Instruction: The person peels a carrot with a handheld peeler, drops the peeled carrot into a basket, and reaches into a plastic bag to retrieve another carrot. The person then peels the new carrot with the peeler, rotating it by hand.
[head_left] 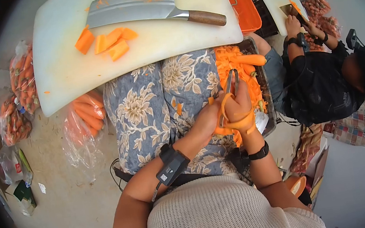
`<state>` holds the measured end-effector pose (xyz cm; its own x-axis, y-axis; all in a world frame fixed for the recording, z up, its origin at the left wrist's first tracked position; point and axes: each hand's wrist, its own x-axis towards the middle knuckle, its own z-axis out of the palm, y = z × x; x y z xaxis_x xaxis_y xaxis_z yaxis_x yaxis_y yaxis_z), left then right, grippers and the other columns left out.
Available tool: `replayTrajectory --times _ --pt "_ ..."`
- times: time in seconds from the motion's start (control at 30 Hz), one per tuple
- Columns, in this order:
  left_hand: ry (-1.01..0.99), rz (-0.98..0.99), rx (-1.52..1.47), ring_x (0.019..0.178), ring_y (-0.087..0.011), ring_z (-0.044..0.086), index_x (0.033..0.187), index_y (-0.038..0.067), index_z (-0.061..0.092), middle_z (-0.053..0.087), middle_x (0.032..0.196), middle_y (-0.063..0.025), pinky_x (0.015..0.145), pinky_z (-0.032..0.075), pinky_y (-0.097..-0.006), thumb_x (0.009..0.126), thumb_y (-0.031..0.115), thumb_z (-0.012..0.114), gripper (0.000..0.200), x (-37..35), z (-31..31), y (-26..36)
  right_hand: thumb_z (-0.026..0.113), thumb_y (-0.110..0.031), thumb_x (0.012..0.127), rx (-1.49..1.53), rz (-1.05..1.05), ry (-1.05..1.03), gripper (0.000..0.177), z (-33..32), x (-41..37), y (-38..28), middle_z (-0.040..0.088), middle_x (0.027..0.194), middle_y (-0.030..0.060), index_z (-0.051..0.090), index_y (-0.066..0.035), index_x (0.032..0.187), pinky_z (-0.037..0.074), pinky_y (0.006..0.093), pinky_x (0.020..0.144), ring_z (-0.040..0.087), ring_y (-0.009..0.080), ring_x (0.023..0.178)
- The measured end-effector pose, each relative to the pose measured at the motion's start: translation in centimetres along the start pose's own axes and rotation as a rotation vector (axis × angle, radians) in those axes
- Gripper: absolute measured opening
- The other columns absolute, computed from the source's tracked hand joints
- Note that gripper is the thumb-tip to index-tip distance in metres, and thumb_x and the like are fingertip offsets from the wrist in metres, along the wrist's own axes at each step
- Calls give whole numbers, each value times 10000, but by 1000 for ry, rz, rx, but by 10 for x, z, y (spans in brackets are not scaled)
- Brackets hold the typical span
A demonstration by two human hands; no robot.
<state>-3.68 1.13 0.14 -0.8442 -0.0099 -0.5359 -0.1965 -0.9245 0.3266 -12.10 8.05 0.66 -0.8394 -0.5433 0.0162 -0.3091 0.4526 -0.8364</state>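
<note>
Over my lap, my right hand (239, 105) is closed around a metal peeler (232, 82), whose loop handle points up and away from me. Long orange carrot peels (243, 122) drape across its fingers and wrist. Beside it, my left hand (206, 118) is closed on a carrot (223, 131), of which only small orange parts show between the two hands. Just past my right hand, a whole peeled carrot (252, 60) rests on a heap of peels (226, 56) in a dark crate (270, 98).
A cleaver (133, 8) and cut carrot chunks (114, 42) lie on a large white cutting board (67, 64). Bags of carrots (23, 76) and a clear bag of carrots (89, 112) sit left. An orange bin (242, 4) stands right of the board. Another person (324, 78) cuts at a second board (271, 0).
</note>
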Motion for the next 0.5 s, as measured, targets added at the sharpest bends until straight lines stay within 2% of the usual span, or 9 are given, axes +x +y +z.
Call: replayTrajectory --times 0.03,0.07,0.1,0.17,0.23,0.3,0.43,0.5 --pt "1 -3 0 854 -129 569 1146 46 459 565 979 -58 736 464 -259 939 331 330 376 4 -4 -8 546 -95 747 40 68 9 323 0 6 3 482 787 128 401 48 999 424 304 577 481 182 652" --pt "1 41 53 825 -139 577 1141 43 459 567 962 -63 720 469 -263 941 323 321 371 10 -12 -21 525 -58 789 12 234 8 243 -3 13 4 467 852 55 429 43 988 406 253 623 452 113 726" --pt "3 87 105 796 -148 584 1136 40 459 569 945 -68 704 473 -267 944 315 312 367 9 -12 -21 525 -58 789 14 236 7 243 -5 19 9 467 852 55 429 43 988 406 253 623 452 113 726" --pt "-29 29 27 746 -161 593 1123 29 459 575 923 -80 676 483 -281 945 302 311 357 9 -13 -18 527 -67 785 179 258 -17 199 -2 27 26 467 829 49 438 37 929 403 240 614 457 106 719" --pt "8 -33 13 730 -166 595 1125 28 457 580 901 -84 661 490 -290 944 302 320 355 9 -14 -16 545 -89 770 105 207 -5 195 2 31 24 473 800 46 448 29 891 397 232 595 457 95 712" --pt "41 -38 -3 723 -169 596 1119 25 460 582 894 -88 656 493 -294 942 306 328 357 8 -10 -11 580 -147 727 58 262 -77 306 1 37 18 497 719 59 428 53 902 413 242 503 474 110 581" --pt "28 -64 36 725 -176 600 1109 19 469 584 889 -93 655 497 -296 934 318 353 365 7 -10 -10 599 -156 715 166 292 -3 316 5 56 45 500 702 63 424 44 885 415 241 489 489 113 583" --pt "30 -66 49 729 -177 601 1112 15 469 584 892 -95 654 497 -296 932 319 361 370 7 -9 -10 611 -160 704 186 446 50 321 3 65 56 501 689 70 422 33 878 416 249 468 494 117 564"
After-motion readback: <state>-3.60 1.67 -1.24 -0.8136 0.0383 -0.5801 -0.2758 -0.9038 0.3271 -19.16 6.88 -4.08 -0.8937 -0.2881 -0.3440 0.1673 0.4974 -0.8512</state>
